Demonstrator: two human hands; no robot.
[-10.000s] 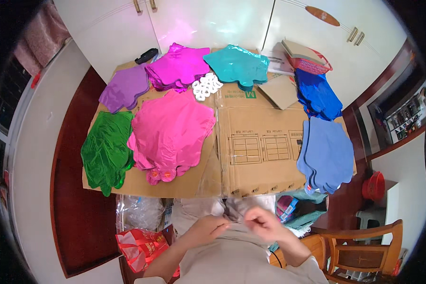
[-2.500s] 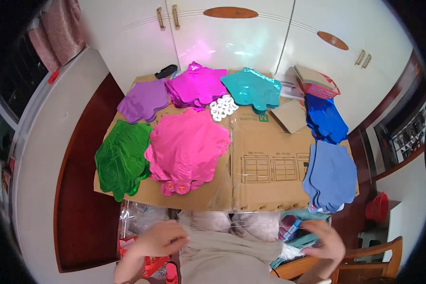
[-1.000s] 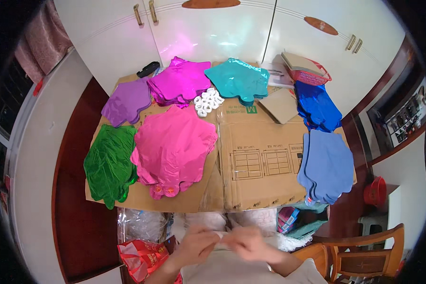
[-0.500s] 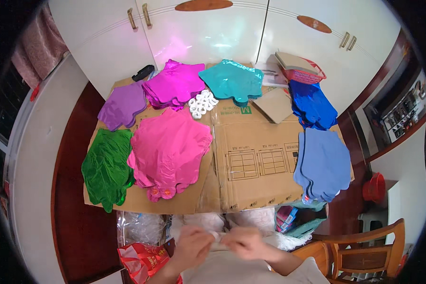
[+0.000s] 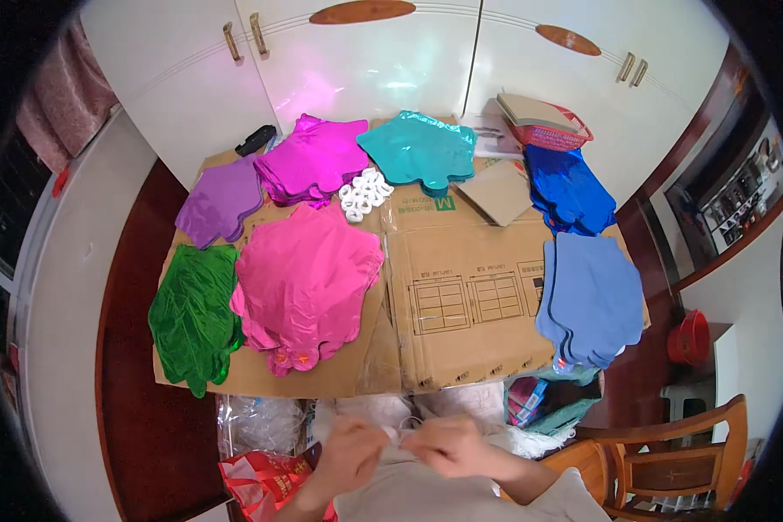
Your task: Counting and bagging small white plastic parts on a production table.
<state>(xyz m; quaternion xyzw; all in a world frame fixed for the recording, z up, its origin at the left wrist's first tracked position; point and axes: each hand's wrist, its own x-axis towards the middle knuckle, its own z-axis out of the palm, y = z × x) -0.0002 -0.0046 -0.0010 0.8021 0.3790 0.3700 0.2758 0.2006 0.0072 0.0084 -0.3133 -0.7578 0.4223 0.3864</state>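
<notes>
Both my hands are just in front of the table's near edge, close together over my lap. My left hand [image 5: 353,451] has its fingers pinched together at one side of a thin white string [image 5: 406,421]. A small loop of that string rises between the hands. My right hand [image 5: 449,445] is closed too, its fingertips pinching the string from the other side. Beyond them, a stack of shiny pink foil pieces [image 5: 309,287], like flat deflated balloons, lies on a cardboard sheet [image 5: 470,244]. A cluster of small white rolls [image 5: 365,193] sits behind it.
Around the cardboard lie more foil stacks: green [image 5: 195,317], purple [image 5: 220,203], magenta [image 5: 313,157], teal [image 5: 419,150], dark blue [image 5: 570,191] and light blue [image 5: 596,296]. A pink basket [image 5: 557,135] stands at back right. A wooden chair [image 5: 670,444] is at right, a red bag [image 5: 265,483] at left.
A small string loop now shows above and between my hands. My hands have shifted only slightly, and the view has tilted a little.
</notes>
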